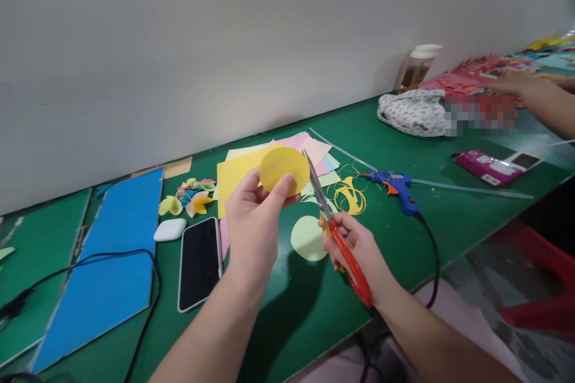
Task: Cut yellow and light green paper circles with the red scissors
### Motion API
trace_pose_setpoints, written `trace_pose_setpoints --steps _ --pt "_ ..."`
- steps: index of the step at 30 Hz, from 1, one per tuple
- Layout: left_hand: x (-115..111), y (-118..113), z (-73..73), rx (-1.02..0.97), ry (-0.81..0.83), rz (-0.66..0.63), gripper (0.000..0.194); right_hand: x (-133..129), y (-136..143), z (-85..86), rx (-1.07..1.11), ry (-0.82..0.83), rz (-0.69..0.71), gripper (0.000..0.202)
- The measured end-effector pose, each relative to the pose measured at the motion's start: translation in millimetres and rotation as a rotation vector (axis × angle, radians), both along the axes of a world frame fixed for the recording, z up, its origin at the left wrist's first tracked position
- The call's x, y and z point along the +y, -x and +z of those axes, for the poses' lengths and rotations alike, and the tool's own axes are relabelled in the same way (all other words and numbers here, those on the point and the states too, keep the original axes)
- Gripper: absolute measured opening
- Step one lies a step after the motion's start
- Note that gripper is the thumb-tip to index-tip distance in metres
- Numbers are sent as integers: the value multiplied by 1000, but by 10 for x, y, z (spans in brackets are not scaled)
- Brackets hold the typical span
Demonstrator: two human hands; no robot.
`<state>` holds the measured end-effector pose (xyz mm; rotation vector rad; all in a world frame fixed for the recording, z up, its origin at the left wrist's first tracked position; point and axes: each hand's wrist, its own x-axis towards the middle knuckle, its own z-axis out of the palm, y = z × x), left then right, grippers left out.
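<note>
My left hand (258, 209) pinches a yellow paper circle (284, 169) between thumb and fingers, held up above the table. In my right hand (357, 248) is a pair of scissors (348, 260) with red handles, its blades pointing up and away beside the circle's right edge. Whether the blades touch the paper I cannot tell. Below, a pale green paper circle (308, 239) lies on the table, partly covered by my right hand. Curled yellow paper offcuts (351, 197) rest just beyond the scissors. Behind the left hand lies a stack of coloured paper sheets (231, 176).
A blue glue gun (398, 187) with a black cord lies to the right. At left are a phone (198, 264), a white case (170, 229), small paper flowers (191, 196) and a blue board (108, 257). Another person's hand (521, 84) is at far right, near a bottle (417, 67).
</note>
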<state>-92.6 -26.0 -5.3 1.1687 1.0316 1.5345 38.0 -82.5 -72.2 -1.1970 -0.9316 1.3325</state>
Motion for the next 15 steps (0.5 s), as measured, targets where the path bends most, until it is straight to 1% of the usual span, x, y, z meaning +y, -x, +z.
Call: trace_pose_setpoints --steps 7,15 --pt "6 4 17 -14 7 16 27 1 -4 16 -21 4 4 41" --pt "4 23 26 -2 5 44 31 12 -7 12 15 -1 7 38"
